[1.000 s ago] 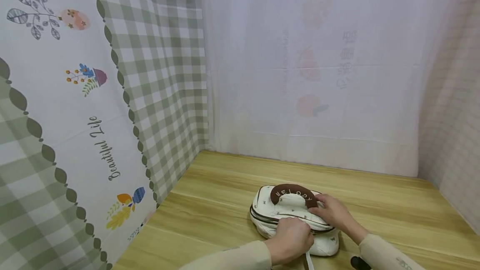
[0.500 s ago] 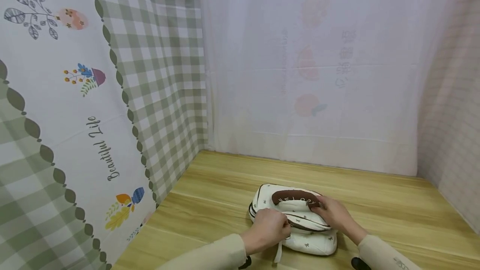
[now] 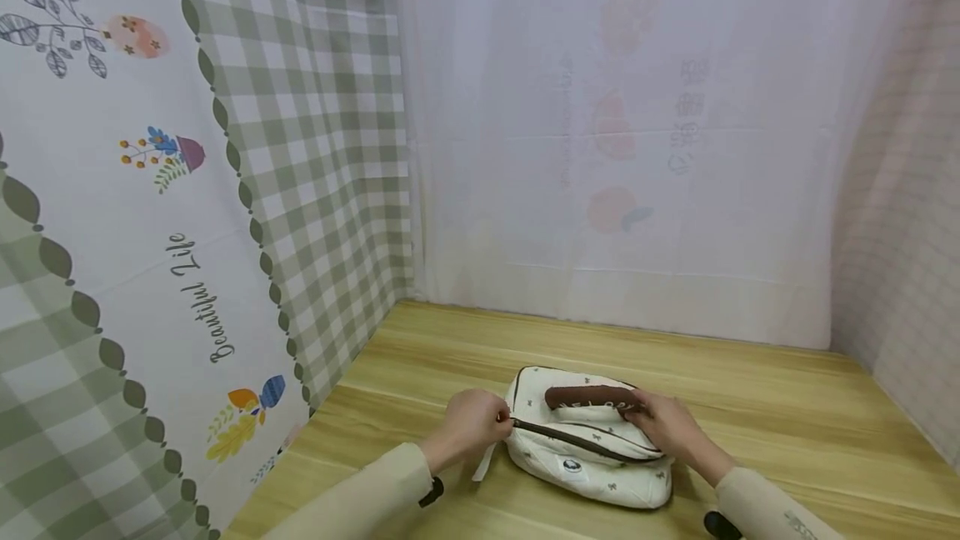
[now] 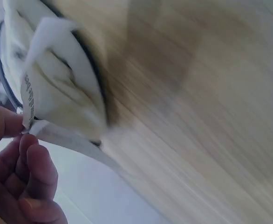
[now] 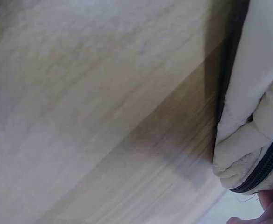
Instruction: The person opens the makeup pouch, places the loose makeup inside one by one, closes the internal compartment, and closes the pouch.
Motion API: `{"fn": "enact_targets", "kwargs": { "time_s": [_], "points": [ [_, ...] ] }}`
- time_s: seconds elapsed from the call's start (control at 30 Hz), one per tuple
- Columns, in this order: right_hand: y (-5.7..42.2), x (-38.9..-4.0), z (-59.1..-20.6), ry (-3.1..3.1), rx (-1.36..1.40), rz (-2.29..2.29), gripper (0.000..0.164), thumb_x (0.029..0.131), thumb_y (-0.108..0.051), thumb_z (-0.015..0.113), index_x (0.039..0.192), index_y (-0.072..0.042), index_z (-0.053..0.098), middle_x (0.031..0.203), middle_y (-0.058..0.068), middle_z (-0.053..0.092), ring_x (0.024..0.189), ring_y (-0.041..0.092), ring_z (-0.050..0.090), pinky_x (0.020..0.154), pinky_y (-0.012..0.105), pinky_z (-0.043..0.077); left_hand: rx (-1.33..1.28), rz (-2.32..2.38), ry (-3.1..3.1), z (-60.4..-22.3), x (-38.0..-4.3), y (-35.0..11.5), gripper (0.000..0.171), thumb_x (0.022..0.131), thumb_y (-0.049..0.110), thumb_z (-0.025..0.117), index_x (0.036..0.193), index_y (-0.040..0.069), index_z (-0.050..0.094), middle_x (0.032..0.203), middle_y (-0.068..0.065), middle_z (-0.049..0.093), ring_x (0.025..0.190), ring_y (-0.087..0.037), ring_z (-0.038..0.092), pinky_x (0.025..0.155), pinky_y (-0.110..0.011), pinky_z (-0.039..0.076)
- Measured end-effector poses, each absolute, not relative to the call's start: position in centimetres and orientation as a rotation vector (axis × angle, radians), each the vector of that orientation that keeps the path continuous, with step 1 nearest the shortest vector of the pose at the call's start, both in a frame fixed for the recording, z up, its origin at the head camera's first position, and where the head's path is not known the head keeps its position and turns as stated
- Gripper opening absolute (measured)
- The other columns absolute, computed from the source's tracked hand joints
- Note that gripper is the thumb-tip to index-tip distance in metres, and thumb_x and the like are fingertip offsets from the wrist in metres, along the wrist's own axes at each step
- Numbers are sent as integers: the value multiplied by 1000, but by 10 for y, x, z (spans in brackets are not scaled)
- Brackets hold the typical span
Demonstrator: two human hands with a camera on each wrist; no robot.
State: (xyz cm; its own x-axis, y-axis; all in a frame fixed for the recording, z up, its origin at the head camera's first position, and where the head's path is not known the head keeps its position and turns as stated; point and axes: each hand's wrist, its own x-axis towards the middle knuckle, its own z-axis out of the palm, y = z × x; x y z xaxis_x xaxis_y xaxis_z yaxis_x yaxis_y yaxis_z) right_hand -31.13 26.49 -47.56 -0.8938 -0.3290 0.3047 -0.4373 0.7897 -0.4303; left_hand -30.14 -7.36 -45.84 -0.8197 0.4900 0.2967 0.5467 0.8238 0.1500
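Note:
A cream cosmetic bag (image 3: 615,482) with small bow prints, dark piping and a dark zipper (image 3: 570,437) sits on the table. My left hand (image 3: 468,423) is at the bag's left end, pinching the zipper's pull end, where a printed white ribbon (image 4: 76,142) hangs between thumb and finger. The brown lettered handle (image 3: 588,397) arches over the top. My right hand (image 3: 667,425) grips its right end, thumb and fingers against the bag. In the right wrist view only the bag's puckered side (image 5: 248,140) and a few fingertips (image 5: 267,198) show.
The wood-grain table (image 3: 787,415) extends around the bag. A green checked curtain (image 3: 322,148) hangs along the left and a pale sheer curtain (image 3: 622,290) at the back. Dark wrist straps (image 3: 722,525) show under the sleeves.
My left hand has slid left along the bag's front to its left end, taking the ribbon along and uncovering the front zipper line and an oval patch. The handle has tipped lower under my right hand.

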Motion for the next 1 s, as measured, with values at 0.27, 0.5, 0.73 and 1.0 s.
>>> {"fn": "enact_targets", "kwargs": {
  "time_s": [0.27,0.5,0.73,1.0],
  "points": [
    [269,-313,-477,-2759,616,800,14,93,-9,67,106,-13,69,99,5,73,99,37,66,96,74,30,-779,-208,-2792,-462,-329,-97,18,91,24,70,74,22,72,68,14,64,56,-2,50,50,-22,40],
    [270,-313,-480,-2733,625,846,20,92,-4,67,108,-14,69,99,4,73,102,38,66,99,78,19,-776,-52,-2764,-468,-356,-95,26,93,23,70,68,19,66,65,9,61,56,-7,53,51,-29,46],
    [274,-313,-479,-2738,641,888,20,93,-3,64,109,-13,69,100,3,72,104,35,65,100,77,19,-819,55,-2633,-468,-376,-87,22,92,22,71,70,19,67,70,6,63,62,-10,60,53,-29,49],
    [277,-317,-473,-2833,619,934,23,97,-17,65,116,-4,63,102,9,69,92,30,65,73,44,51,-1022,47,-2511,-474,-385,-96,13,91,29,72,80,22,70,72,6,59,62,-12,58,50,-28,45]
  ]
}}
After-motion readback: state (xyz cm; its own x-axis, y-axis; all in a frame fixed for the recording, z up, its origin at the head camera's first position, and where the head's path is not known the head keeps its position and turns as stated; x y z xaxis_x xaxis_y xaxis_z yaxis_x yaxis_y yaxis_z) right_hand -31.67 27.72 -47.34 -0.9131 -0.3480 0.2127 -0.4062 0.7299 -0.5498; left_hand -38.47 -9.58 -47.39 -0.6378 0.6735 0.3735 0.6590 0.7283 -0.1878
